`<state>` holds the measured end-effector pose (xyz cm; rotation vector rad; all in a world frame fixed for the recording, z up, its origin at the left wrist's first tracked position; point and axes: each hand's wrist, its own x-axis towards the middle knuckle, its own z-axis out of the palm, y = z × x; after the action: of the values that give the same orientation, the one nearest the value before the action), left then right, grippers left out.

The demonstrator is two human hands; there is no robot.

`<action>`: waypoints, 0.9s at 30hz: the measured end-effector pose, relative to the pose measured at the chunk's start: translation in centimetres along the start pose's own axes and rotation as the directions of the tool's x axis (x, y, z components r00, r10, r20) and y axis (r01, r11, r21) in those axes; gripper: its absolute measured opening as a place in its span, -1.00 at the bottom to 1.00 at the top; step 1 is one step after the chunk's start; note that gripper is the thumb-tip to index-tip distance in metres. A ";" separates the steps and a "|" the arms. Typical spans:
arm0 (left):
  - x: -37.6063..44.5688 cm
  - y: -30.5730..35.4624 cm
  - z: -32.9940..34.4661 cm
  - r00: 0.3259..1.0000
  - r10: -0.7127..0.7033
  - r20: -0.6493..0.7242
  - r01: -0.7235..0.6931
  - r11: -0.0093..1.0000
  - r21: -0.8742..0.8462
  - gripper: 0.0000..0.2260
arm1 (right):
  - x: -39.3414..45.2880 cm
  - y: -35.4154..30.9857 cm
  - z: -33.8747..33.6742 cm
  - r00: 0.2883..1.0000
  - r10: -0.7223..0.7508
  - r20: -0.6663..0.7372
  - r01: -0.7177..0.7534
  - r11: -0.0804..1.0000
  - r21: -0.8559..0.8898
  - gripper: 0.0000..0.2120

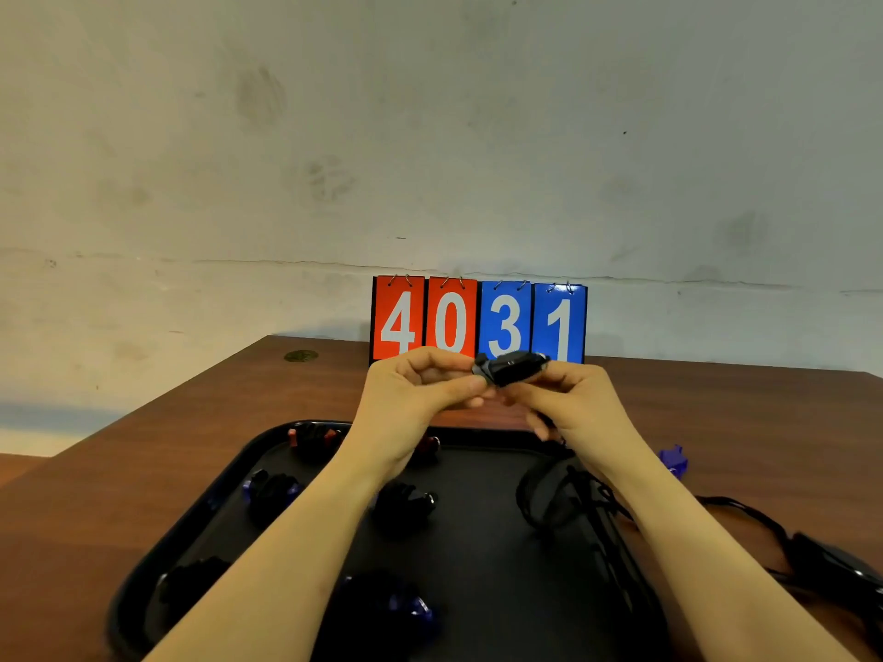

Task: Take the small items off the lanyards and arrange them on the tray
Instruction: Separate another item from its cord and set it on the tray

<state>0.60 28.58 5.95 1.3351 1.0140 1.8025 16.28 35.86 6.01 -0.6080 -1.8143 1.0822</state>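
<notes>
Two hands, left hand and right hand, pinch one small black plastic item together above the black tray's far edge, seemingly to unclip it from its lanyard.

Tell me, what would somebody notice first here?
Probably the flip cards at the table's back edge, showing 4 and 0 in red, 3 and 1 in blue. Just in front, the left hand and right hand together hold a small black item above the black tray.

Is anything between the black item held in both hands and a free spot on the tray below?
Nothing visible blocks it. Both hands, left and right, pinch the small black item above the black tray. Bare tray floor shows near its middle, between the items already laid out and the lanyard cords on its right side.
</notes>
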 end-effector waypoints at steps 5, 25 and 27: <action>0.2 0.0 -0.2 0.996 0.022 -0.091 -0.020 1.000 0.019 -0.86 | -0.1 -0.1 0.8 0.999 -0.009 0.047 0.009 1.000 -0.002 -0.92; 1.2 -1.8 -0.7 0.980 0.122 -0.156 -0.005 0.800 0.600 -0.88 | -0.3 -0.1 0.7 0.978 -0.182 0.104 0.209 0.889 -0.407 -0.93; 1.3 -2.0 -0.6 0.987 0.123 -0.106 -0.024 0.756 0.655 -0.88 | 0.0 0.6 0.9 0.907 -0.403 0.121 0.381 0.666 -0.641 -0.90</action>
<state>-0.19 30.51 4.63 1.6747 1.8144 1.6749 15.45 35.78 5.26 -0.5767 -2.1646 0.1073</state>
